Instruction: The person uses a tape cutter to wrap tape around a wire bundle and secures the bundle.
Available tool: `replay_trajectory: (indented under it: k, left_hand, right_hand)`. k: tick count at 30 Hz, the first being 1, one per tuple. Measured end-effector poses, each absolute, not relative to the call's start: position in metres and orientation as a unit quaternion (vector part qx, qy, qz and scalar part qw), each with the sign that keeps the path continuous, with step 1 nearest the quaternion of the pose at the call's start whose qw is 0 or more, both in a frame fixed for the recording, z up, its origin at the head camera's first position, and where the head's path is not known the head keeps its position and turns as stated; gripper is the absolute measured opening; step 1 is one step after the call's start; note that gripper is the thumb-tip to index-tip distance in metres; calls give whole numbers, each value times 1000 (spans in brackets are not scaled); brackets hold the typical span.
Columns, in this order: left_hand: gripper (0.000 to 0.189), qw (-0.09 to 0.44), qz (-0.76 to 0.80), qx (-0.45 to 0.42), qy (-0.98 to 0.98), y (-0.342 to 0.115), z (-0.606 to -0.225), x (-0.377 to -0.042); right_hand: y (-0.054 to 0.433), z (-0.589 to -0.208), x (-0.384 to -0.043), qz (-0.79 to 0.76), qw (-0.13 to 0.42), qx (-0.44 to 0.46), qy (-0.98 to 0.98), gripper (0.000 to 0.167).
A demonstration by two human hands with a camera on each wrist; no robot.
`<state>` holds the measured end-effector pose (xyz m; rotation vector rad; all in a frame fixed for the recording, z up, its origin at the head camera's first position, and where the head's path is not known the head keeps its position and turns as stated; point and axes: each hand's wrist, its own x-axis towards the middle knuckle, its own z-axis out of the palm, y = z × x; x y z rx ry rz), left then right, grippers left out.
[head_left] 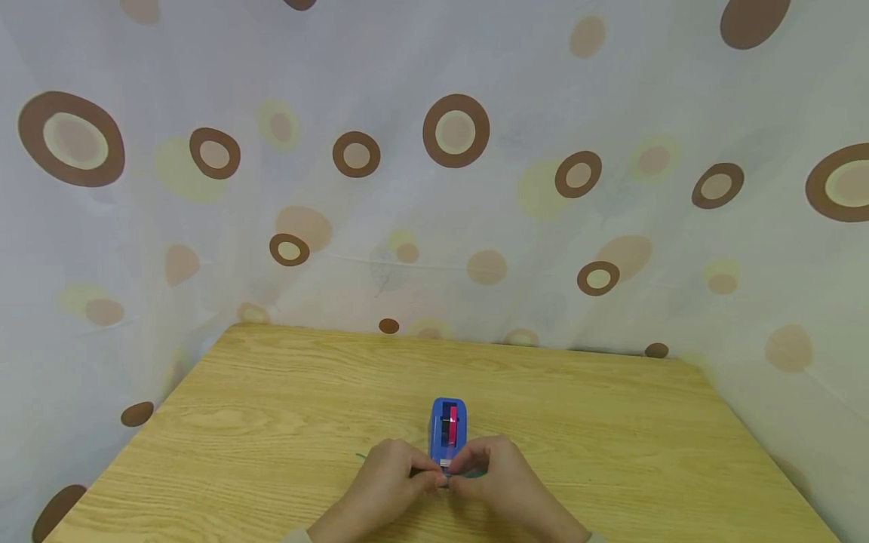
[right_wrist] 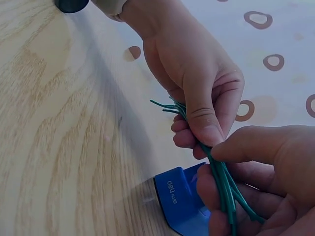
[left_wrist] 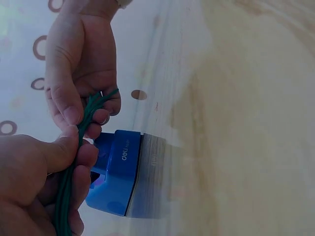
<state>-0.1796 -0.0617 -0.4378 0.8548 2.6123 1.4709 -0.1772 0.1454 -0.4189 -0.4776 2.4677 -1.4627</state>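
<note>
A bundle of thin green wires (right_wrist: 224, 189) runs between my two hands, its loose ends spreading past the fingers. My left hand (head_left: 387, 483) pinches it with thumb against curled fingers. Thumb to thumb with it, my right hand (head_left: 498, 479) grips the same bundle. Just beyond the fingertips, a blue tape dispenser (head_left: 434, 441) stands upright on the table, with a pink part (head_left: 452, 426) in its top. The left wrist view shows the dispenser's side (left_wrist: 115, 167) with "deli" on it. Whether any tape is on the bundle is hidden by the fingers.
The wood-grain table (head_left: 305, 407) reaches back to a pale curtain (head_left: 407, 204) with brown circles, which also closes off both sides. A dark cylindrical object (right_wrist: 71, 5) shows at the top edge of the right wrist view.
</note>
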Motion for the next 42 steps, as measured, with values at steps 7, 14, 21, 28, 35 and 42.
replay_trajectory:
  k: [7, 14, 21, 28, 35, 42]
  left_hand:
    - [13, -33, 421, 303, 854, -60, -437, -180]
    - [12, -32, 412, 303, 859, -59, -440, -181]
    - [10, -5, 430, 284, 857, -59, -438, -180]
    - [14, 15, 418, 295, 859, -60, -439, -181]
    - [18, 34, 405, 293, 865, -62, -440, -183]
    - [12, 62, 438, 270, 855, -62, -440, -181]
  right_hand:
    - [146, -420, -178, -506, 127, -167, 837, 9]
    - [144, -422, -178, -514, 110, -175, 833, 10]
    - [144, -422, -178, -500, 98, -178, 842, 11]
    - [144, -421, -178, -479, 96, -185, 852, 11]
    - [142, -419, -175, -451, 79, -201, 866, 14]
    - [141, -419, -174, -437, 68, -228, 868, 15]
